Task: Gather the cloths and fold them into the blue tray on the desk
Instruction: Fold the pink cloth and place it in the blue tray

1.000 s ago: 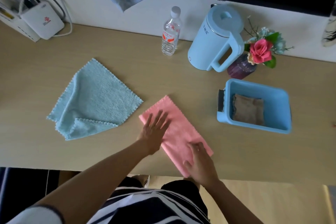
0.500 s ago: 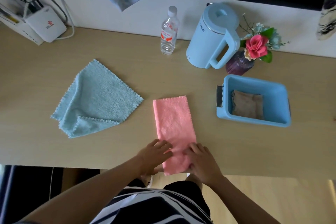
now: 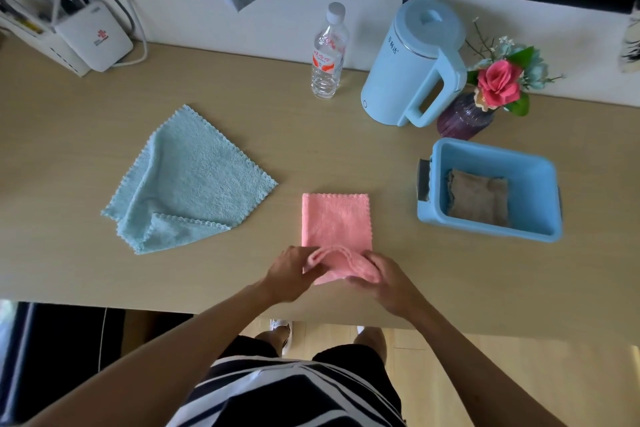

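A pink cloth [image 3: 336, 220], folded into a narrow strip, lies on the desk in front of me. My left hand [image 3: 289, 272] pinches its near left corner and my right hand [image 3: 384, 279] grips its near right corner; the near edge is lifted and curls toward the far end. A light blue cloth [image 3: 194, 177] lies loosely spread to the left, one corner turned over. The blue tray [image 3: 540, 184] stands at the right with a folded brown cloth [image 3: 479, 199] inside.
Along the wall stand a water bottle [image 3: 329, 52], a blue kettle [image 3: 412, 62] and a purple vase with flowers [image 3: 464, 118]. A white router [image 3: 93, 40] with cables sits far left. The desk's front edge runs just under my wrists.
The pink strip was turned from diagonal to straight in front of me. Both hands moved to its near end and have now lifted that edge off the desk.
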